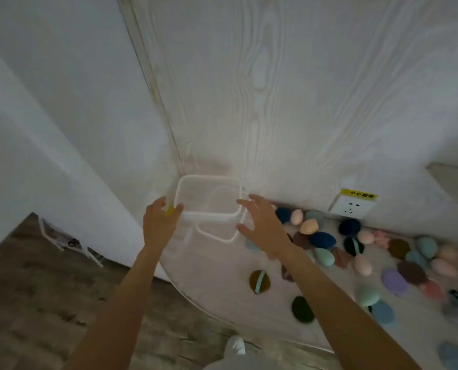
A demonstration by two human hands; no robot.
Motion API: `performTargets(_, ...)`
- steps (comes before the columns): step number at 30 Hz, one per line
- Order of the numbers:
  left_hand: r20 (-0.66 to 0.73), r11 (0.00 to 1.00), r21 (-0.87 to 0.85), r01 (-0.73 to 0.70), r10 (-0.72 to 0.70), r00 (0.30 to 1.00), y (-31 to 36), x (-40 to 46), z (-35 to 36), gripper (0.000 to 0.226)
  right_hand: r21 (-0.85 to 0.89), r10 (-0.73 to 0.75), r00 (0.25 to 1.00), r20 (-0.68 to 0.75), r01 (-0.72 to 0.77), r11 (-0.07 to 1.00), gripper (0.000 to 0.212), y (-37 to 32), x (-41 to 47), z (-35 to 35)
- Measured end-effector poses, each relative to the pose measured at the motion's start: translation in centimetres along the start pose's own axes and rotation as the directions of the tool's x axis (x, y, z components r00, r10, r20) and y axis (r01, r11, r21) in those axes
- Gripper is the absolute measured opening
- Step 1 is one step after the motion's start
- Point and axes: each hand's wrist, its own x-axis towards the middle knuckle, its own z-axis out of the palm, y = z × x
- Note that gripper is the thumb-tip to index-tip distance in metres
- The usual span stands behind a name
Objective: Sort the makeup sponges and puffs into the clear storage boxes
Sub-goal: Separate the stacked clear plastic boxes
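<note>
Near you, low down, a white shoe stands on the wood floor. Just past it is the round edge of the pale table. Two dark round puffs lie by themselves there: a brown puff with a blue band and a dark green puff.

Further right, the sponges and puffs lie mixed in a loose heap against the wall. None is in a box yet, so the sorting looks like it has not begun.

Your left hand holds the left side of the top clear box, with the fingers bent around its rim. Something small and yellow shows by those fingers; you cannot tell what. Your right hand is spread wide, close to the right rim, maybe just touching. A second clear box sits under the first, so you are probably pulling them apart.

Far back, a wall socket has a yellow sticker.
</note>
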Motion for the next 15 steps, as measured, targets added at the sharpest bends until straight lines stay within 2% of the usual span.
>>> performTargets(2,0.11,0.993,-0.009,0.117,-0.116,0.987,-0.6,1.2,0.2,0.055,-0.198,-0.07,0.998,0.008,0.07,0.978,0.065,-0.4,1.8,1.2)
performTargets(3,0.16,0.992,-0.007,0.128,-0.125,0.979,-1.0,1.6,0.6,0.055,-0.281,-0.078,0.996,0.031,0.083,0.956,0.069,-0.7,2.4,1.7)
performTargets(5,0.246,0.979,-0.073,0.19,-0.167,0.955,-1.3,1.7,1.4,0.055,-0.351,-0.058,0.995,0.077,0.082,0.933,0.073,-0.9,3.4,2.7)
performTargets(7,0.265,0.955,-0.171,0.243,-0.193,0.945,-1.7,2.0,2.1,0.049,-0.324,-0.033,0.997,0.075,0.056,0.945,0.073,-0.5,3.9,3.9)
performTargets(10,0.243,0.895,-0.325,0.306,-0.233,0.942,-1.1,1.8,2.8,0.041,-0.198,-0.05,0.999,-0.016,0.046,0.979,0.064,-0.4,3.9,4.7)
performTargets(13,0.168,0.903,-0.362,0.233,-0.183,0.969,-0.1,1.1,2.6,0.032,-0.128,-0.105,0.987,-0.124,0.089,0.988,0.061,-0.8,3.4,4.7)
performTargets(15,0.126,0.922,-0.359,0.145,-0.106,0.986,0.4,0.0,2.2,0.024,-0.163,-0.136,0.977,-0.161,0.11,0.98,0.067,-0.9,2.5,4.0)
